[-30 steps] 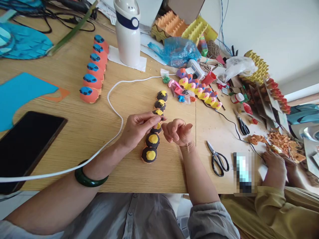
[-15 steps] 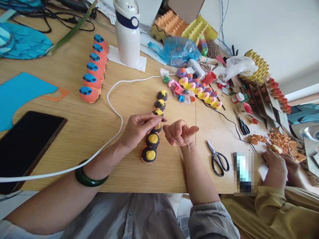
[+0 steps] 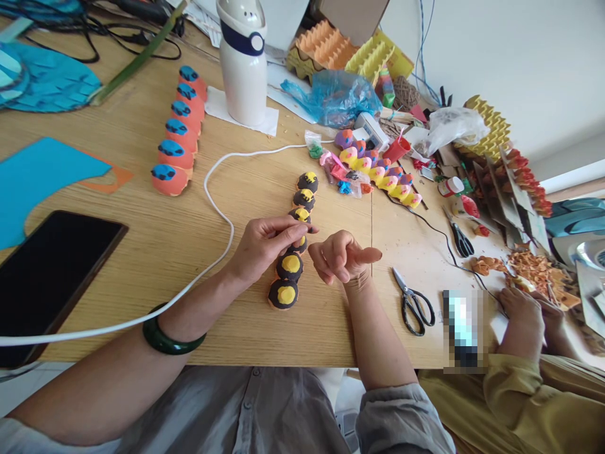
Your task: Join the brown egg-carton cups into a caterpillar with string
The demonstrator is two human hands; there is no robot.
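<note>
A row of black egg-carton cups with yellow tops [image 3: 290, 267] lies lengthwise before me on the wooden table, its middle partly covered by my left hand. My left hand [image 3: 269, 244] hovers over that row, thumb and forefinger pinched together. Whatever is between those fingertips is too small to make out; a dark speck shows there. Just to the right, my right hand [image 3: 341, 257] is held up with its thumb stretched out sideways and its fingers loosely bent, nothing visible in it. A dark green bangle [image 3: 172, 340] circles my left wrist.
An orange cup row with blue tops [image 3: 177, 129] and a white bottle [image 3: 243, 69] stand behind. A white cable [image 3: 208, 265] crosses the table beside a phone [image 3: 57, 271]. Black-handled scissors [image 3: 413, 302] lie right, near a co-worker's hands [image 3: 524, 318]. Yellow and purple rows [image 3: 378, 170] sit farther back.
My right hand has turned slightly, its thumb pointing a little farther right and lower. My left hand stays pinched in nearly the same place.
</note>
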